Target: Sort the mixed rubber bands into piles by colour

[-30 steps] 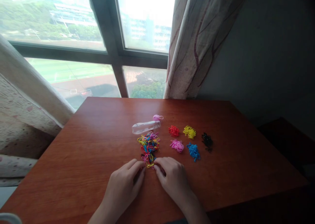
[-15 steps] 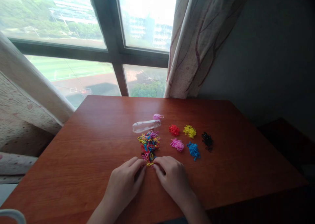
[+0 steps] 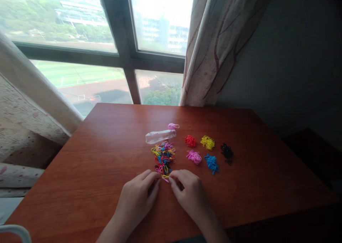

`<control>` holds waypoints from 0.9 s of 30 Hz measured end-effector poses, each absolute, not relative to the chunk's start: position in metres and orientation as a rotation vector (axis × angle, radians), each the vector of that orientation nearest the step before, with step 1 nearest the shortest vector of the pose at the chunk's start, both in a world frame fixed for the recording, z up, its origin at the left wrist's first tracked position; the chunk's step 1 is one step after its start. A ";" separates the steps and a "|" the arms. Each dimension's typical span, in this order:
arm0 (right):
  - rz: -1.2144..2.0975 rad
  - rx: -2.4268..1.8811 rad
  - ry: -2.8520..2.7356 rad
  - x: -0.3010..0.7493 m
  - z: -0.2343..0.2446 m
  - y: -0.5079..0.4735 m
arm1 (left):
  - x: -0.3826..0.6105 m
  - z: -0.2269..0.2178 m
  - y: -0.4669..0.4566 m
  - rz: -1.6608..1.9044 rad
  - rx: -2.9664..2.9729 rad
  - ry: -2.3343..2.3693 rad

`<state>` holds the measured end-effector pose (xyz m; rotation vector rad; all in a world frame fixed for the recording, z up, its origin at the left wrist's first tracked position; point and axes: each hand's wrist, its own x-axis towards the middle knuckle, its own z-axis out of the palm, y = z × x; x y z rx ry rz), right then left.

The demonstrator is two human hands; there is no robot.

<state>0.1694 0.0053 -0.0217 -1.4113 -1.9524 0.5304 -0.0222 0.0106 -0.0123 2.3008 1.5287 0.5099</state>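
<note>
My left hand [image 3: 139, 195] and my right hand [image 3: 189, 190] meet over the near side of a mixed pile of small coloured rubber bands [image 3: 163, 156], both with thumb and fingers pinched together. A yellow rubber band [image 3: 165, 176] stretches between the fingertips of the two hands, with a bit of pink band just below it. Exactly where my left fingertips grip is partly hidden. To the right lie sorted heaps: red bands [image 3: 190, 141], yellow bands [image 3: 207, 142], pink bands [image 3: 193, 157], blue bands [image 3: 212, 163] and black bands [image 3: 227, 150].
A clear plastic bottle [image 3: 160, 136] lies on its side behind the mixed pile, beside a pink cap with a loop [image 3: 173, 126]. All this rests on a brown wooden table [image 3: 88, 172]. A window and curtains [image 3: 205, 58] stand beyond; a white curved object [image 3: 16, 229] shows at lower left.
The yellow band between my fingertips has shifted slightly and a pink bit shows more plainly below it. My hands stay pinched; the whole view has drifted slightly.
</note>
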 end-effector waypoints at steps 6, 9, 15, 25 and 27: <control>0.542 -1.378 -1.822 0.177 -0.017 0.008 | -0.022 -0.011 0.011 0.501 2.301 1.539; 0.409 -1.445 -1.788 0.199 -0.012 0.019 | -0.023 -0.012 0.011 0.507 2.311 1.529; 0.065 -1.681 -1.732 0.271 -0.005 0.057 | -0.023 -0.013 0.012 0.529 2.340 1.533; -0.086 -1.829 -1.720 0.308 -0.013 0.073 | -0.022 -0.010 0.012 0.491 2.322 1.539; -0.077 -1.806 -1.696 0.301 -0.009 0.066 | -0.022 -0.011 0.012 0.487 2.318 1.539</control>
